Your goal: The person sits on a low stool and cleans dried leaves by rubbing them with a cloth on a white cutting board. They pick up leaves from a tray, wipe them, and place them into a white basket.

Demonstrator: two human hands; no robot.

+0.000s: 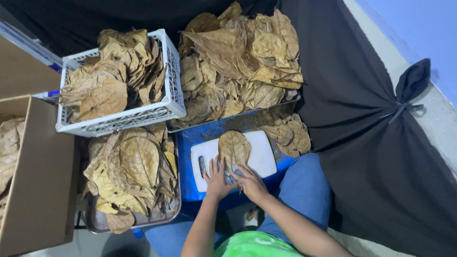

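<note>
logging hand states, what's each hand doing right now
Left hand: open, fingers spread flat on the white cutting board beside the dry leaf.
Right hand: open, fingers pressing the leaf's stem end, gripping nothing.

Even, soft light; slight blur.

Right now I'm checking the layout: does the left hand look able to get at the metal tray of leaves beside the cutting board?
Probably yes: the left hand rests on the white cutting board, and the metal tray sits just beside it with nothing between.
</note>
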